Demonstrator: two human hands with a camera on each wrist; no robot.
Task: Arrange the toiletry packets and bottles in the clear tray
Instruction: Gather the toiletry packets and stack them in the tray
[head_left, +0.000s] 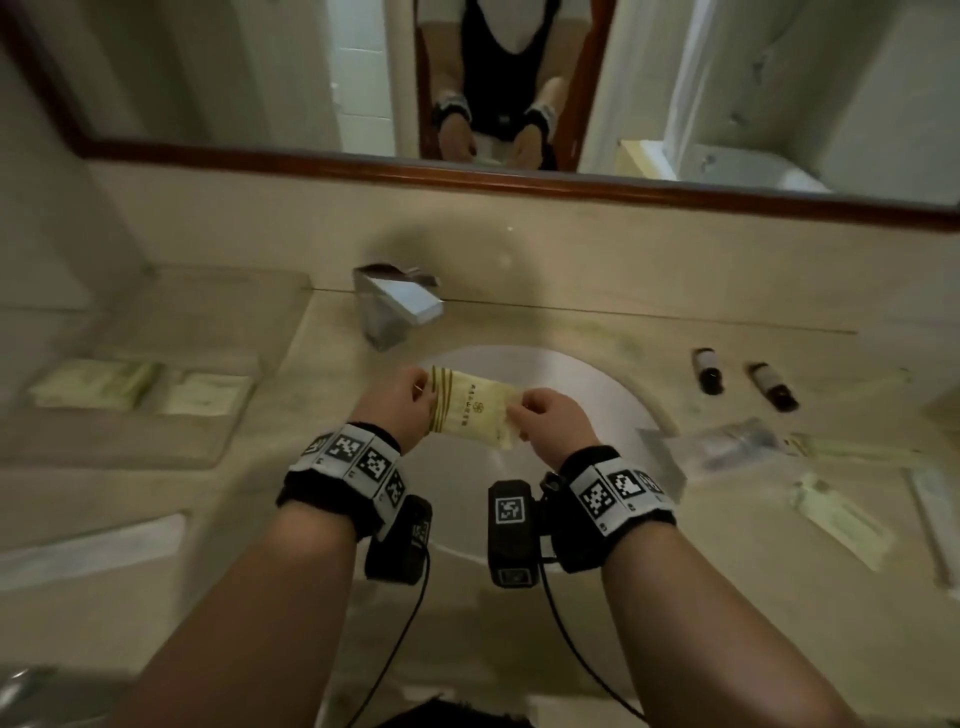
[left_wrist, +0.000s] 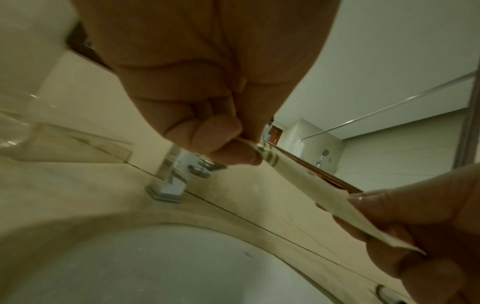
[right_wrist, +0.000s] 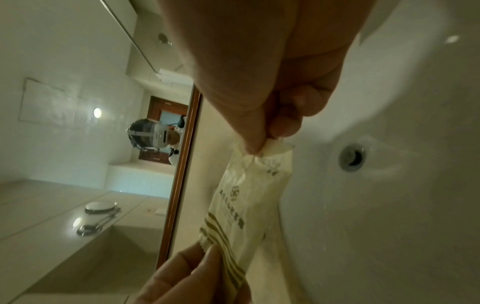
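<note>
A cream toiletry packet (head_left: 472, 408) with gold stripes at one end is stretched between both hands above the sink basin (head_left: 582, 395). My left hand (head_left: 400, 402) pinches its striped end (left_wrist: 267, 156). My right hand (head_left: 545, 415) pinches the other end (right_wrist: 270, 148). The clear tray (head_left: 156, 441) lies on the counter at the left, with pale packets (head_left: 93, 384) in its far part. Two small dark bottles (head_left: 707, 370) (head_left: 773, 392) lie on the counter at the right.
A chrome faucet (head_left: 395, 306) stands behind the basin. More packets, one clear (head_left: 727, 444) and one pale green (head_left: 841, 519), lie scattered on the right counter. A mirror (head_left: 519, 78) with a wooden frame runs along the back wall.
</note>
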